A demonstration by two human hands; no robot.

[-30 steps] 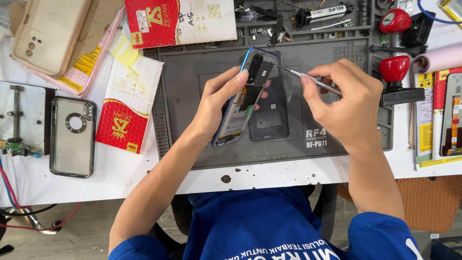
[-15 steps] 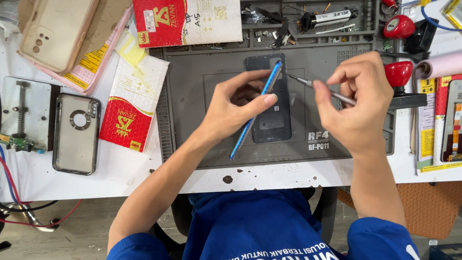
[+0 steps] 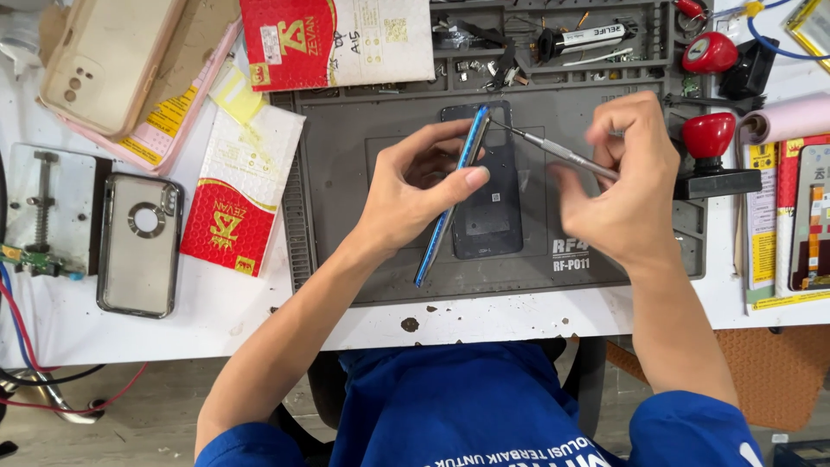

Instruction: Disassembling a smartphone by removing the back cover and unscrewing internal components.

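Observation:
My left hand grips a blue-framed phone body, turned on edge so that only its thin side shows, above the grey work mat. My right hand holds a thin metal tool whose tip touches the top end of the phone body. A dark back cover lies flat on the mat under both hands.
Red and white packets and a clear phone case lie left of the mat. A beige case sits at the far left. Red-knobbed tools and a parts tray stand at the right and back. The table's front edge is near.
The phone body has turned from showing its open inside to standing on edge. The tool tip has moved up to the phone's top end.

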